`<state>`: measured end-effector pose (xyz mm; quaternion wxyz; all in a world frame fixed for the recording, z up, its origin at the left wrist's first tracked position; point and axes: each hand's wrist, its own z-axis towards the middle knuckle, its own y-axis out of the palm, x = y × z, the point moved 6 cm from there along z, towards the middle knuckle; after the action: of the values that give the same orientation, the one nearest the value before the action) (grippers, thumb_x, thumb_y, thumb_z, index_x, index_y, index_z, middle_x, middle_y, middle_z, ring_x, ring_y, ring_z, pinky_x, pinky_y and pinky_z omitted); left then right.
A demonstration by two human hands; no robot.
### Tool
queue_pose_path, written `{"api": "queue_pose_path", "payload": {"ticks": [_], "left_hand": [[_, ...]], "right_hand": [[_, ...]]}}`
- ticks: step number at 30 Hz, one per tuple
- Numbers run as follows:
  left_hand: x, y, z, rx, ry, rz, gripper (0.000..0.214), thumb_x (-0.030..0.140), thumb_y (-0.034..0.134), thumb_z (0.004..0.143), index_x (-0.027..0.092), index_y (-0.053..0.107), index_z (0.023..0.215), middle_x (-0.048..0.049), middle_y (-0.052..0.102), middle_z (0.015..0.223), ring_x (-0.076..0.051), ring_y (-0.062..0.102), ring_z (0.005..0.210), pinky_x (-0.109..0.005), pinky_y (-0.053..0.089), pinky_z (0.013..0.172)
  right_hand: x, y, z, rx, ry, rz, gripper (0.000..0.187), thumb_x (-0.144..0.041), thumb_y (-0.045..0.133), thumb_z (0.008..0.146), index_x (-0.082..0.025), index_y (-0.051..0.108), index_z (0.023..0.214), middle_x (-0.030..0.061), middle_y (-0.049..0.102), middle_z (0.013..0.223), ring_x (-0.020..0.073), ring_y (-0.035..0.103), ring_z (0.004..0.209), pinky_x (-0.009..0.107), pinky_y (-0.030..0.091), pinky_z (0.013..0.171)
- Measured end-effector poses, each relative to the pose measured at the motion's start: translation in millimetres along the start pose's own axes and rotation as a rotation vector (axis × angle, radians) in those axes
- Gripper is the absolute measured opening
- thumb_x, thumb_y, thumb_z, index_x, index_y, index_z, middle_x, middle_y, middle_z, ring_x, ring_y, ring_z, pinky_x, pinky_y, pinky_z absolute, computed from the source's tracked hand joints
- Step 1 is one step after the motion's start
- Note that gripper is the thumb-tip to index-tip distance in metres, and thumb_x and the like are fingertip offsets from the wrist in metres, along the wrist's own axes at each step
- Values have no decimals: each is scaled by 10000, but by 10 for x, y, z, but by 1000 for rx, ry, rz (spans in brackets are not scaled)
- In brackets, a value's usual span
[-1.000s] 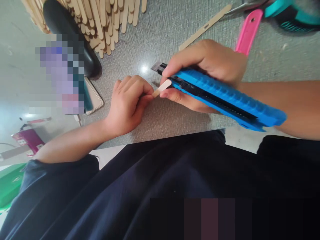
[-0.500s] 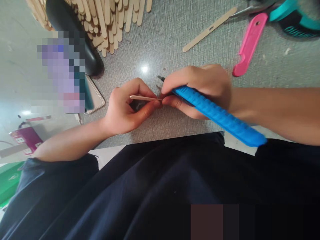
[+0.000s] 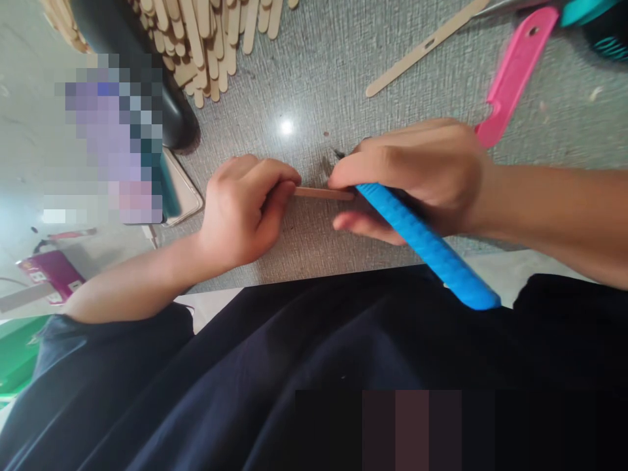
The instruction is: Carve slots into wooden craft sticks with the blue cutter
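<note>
Between thumb and fingers, my left hand (image 3: 245,209) pinches one end of a wooden craft stick (image 3: 324,193), which points right toward my other hand. My right hand (image 3: 412,176) is wrapped round a blue utility knife (image 3: 426,245). The knife's handle slants down to the right, and its dark blade tip shows beyond the index finger. My right thumb hangs below the stick's free end, apart from it. Whether any right finger touches the stick, I cannot tell. Another craft stick (image 3: 426,47), with a small slot in its middle, lies on the table past my right hand.
Many loose craft sticks (image 3: 210,46) are heaped at the back left, beside a black rounded case (image 3: 161,91) and a phone-like slab (image 3: 184,190). A pink folding-knife-shaped tool (image 3: 523,72) and a teal-and-black object (image 3: 608,33) lie at the right. The table's front edge runs near my body.
My left grip has shifted to the stick's left end, so its right part now sticks out. My right hand has moved right with the knife, its thumb parting from the stick.
</note>
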<state>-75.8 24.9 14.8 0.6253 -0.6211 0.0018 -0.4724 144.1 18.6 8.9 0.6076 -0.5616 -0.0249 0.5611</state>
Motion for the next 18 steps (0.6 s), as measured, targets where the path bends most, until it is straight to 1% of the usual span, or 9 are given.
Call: {"api": "queue_pose_path", "payload": {"ticks": [2, 4, 5, 8, 10, 12, 14, 16, 18], "left_hand": [[2, 18, -18, -1, 39, 66, 209, 257, 574, 1164, 247, 754, 1059, -26, 770, 847, -202, 681, 778, -449, 522, 742], [14, 32, -29, 5, 54, 89, 199, 240, 574, 1151, 243, 744, 1049, -27, 738, 818, -211, 663, 764, -455, 495, 737], [23, 40, -30, 0, 52, 95, 201, 233, 568, 1147, 238, 743, 1047, -30, 730, 814, -215, 661, 768, -455, 488, 741], [49, 56, -20, -26, 35, 103, 231, 224, 542, 1141, 218, 745, 1031, -38, 713, 802, -224, 658, 776, -452, 466, 740], [63, 60, -18, -33, 35, 114, 239, 227, 533, 1144, 214, 740, 1024, -37, 710, 797, -223, 654, 779, -451, 457, 739], [67, 66, -26, -32, 42, 131, 232, 246, 528, 1154, 233, 726, 1035, -31, 715, 802, -224, 653, 788, -454, 456, 750], [64, 73, -39, -30, 45, 141, 223, 267, 519, 1165, 257, 712, 1055, -28, 722, 811, -231, 656, 804, -463, 454, 763], [62, 82, -48, -38, 35, 138, 221, 269, 509, 1173, 269, 703, 1069, -27, 734, 825, -236, 662, 816, -470, 448, 769], [75, 77, -46, -35, 31, 132, 220, 259, 509, 1175, 270, 696, 1059, -23, 750, 835, -231, 658, 806, -473, 440, 761]], "right_hand": [[-20, -65, -8, 41, -80, -107, 547, -729, 438, 1216, -273, 664, 1415, -34, 610, 821, 142, 586, 707, 344, 412, 650], [-40, -115, -24, 53, -124, -166, 672, -756, 285, 1230, -255, 660, 1474, -9, 647, 883, 144, 587, 737, 341, 403, 648], [-56, -120, -38, 38, -136, -166, 683, -734, 254, 1239, -250, 653, 1509, 7, 681, 932, 149, 603, 759, 336, 423, 653], [-154, -62, -114, -14, -167, -137, 552, -617, 354, 1261, -257, 635, 1570, 43, 744, 1077, 179, 660, 834, 357, 514, 714], [-218, 18, -165, -28, -154, -141, 415, -509, 447, 1259, -299, 680, 1531, 35, 761, 1114, 199, 709, 905, 388, 575, 804], [-240, 107, -192, -43, -124, -157, 357, -443, 473, 1256, -352, 759, 1450, 17, 786, 1105, 204, 749, 947, 398, 602, 856], [-258, 150, -193, -14, -172, -156, 341, -412, 497, 1249, -356, 797, 1400, 8, 793, 1045, 198, 745, 896, 381, 588, 807], [-254, 156, -182, 21, -247, -135, 328, -398, 524, 1239, -331, 794, 1413, 6, 782, 993, 188, 716, 836, 364, 556, 743], [-219, 156, -167, 26, -264, -114, 329, -395, 527, 1237, -321, 789, 1422, 4, 775, 988, 179, 701, 826, 353, 543, 732]]}}
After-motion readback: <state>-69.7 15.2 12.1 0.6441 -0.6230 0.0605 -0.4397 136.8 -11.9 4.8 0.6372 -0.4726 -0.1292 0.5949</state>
